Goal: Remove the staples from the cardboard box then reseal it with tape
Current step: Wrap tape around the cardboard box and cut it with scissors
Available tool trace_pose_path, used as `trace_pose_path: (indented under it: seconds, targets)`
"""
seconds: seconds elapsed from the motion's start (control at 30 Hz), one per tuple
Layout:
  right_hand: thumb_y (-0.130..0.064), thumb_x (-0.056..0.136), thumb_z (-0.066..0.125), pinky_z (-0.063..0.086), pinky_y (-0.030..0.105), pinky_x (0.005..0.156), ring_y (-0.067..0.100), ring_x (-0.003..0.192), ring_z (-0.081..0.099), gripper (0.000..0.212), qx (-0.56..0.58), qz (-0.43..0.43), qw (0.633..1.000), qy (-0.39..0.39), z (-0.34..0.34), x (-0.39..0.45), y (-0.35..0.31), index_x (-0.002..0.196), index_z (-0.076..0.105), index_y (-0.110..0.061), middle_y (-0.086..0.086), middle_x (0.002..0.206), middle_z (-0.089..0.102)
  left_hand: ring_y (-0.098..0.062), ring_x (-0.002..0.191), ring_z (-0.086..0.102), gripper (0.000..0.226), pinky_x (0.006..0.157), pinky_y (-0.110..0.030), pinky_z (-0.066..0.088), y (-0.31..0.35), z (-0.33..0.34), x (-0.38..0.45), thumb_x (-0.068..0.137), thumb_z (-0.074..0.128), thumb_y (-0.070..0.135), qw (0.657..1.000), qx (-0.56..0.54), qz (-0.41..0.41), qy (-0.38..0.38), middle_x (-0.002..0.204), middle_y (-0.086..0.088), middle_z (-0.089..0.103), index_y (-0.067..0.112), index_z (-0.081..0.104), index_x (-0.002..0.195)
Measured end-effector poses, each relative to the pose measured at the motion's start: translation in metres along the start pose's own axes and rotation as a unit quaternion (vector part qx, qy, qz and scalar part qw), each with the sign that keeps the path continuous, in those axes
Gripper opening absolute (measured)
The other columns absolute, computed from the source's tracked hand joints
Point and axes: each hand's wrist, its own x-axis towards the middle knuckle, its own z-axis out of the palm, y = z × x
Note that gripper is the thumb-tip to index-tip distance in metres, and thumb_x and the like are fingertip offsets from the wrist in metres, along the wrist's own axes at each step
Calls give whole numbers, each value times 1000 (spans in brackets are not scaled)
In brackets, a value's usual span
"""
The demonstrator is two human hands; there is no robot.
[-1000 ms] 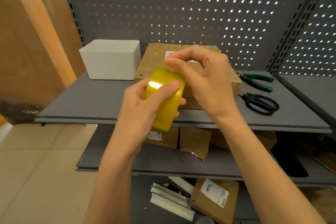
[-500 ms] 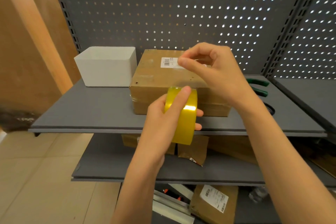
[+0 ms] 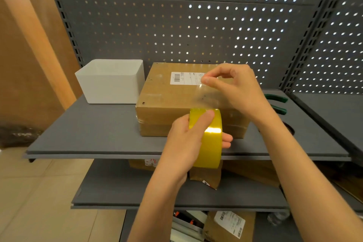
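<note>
One tape roll [image 3: 210, 139], one cardboard box [image 3: 167, 100]

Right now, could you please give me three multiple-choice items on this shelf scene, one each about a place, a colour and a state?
1. Where does the white open-topped plastic bin stand?
A. left of the brown cardboard box
B. on top of it
C. on the shelf below

2. What colour is the roll of packing tape?
A. red
B. yellow
C. blue

3. What is the right hand doing?
A. lying flat on the grey metal shelf
B. pinching a pulled-out clear strip of tape
C. gripping scissors

Answers: 1 A, the bin sits beside the box's left side. 2 B, the roll the left hand grips is yellow. 3 B, thumb and finger pinch the strip's end above the roll.
</note>
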Motion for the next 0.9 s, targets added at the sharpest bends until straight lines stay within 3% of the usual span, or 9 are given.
trace_pose_path:
  seconds: [0.17, 0.3, 0.4, 0.5, 0.67, 0.9]
  targets:
    - [-23, 82, 68, 48, 19, 81, 3, 80, 63, 8, 18, -15, 999, 27, -10, 16, -4, 82, 73, -17, -10, 80, 68, -16, 58, 70, 27, 47, -20, 52, 10, 6, 11, 94, 47, 37, 999, 21, -33, -1, 65, -7, 73, 15, 61, 89]
    - [-23, 80, 71, 49, 22, 80, 1, 78, 63, 7, 7, -1, 1000, -18, -9, 26, 2, 80, 74, -17, -11, 77, 69, -17, 57, 70, 26, 49, -22, 54, 17, 3, 13, 93, 48, 39, 998, -1, -69, -1, 66, -7, 73, 16, 60, 93]
    - [-19, 81, 70, 49, 28, 81, 10, 82, 64, 10, 21, 33, 998, -54, -1, 26, 14, 84, 74, -10, -7, 79, 69, -18, 62, 72, 29, 52, -24, 56, 16, 6, 9, 94, 45, 43, 997, -16, -74, -10, 71, -7, 74, 18, 58, 99]
    - [-18, 82, 69, 48, 18, 77, 10, 83, 64, 10, 30, 41, 996, -69, 2, 26, 23, 88, 73, -11, -4, 84, 69, -18, 65, 72, 27, 53, -24, 56, 14, 8, 6, 95, 45, 38, 996, -34, -76, -12, 75, -7, 75, 16, 59, 101]
    - [-15, 81, 69, 45, 4, 70, -12, 69, 58, 6, 21, 46, 994, -95, 3, 28, 32, 85, 73, -13, -8, 80, 68, -18, 66, 72, 26, 56, -25, 57, 11, 9, 6, 94, 48, 35, 996, -43, -78, -3, 78, -9, 75, 13, 60, 101]
    - [-17, 83, 68, 41, 0, 69, -9, 74, 57, 11, 10, 52, 992, -113, 5, 29, 41, 90, 73, -10, -11, 82, 65, -17, 71, 72, 27, 56, -24, 57, 15, 5, 8, 95, 47, 32, 995, -62, -70, -22, 80, -9, 75, 11, 61, 103]
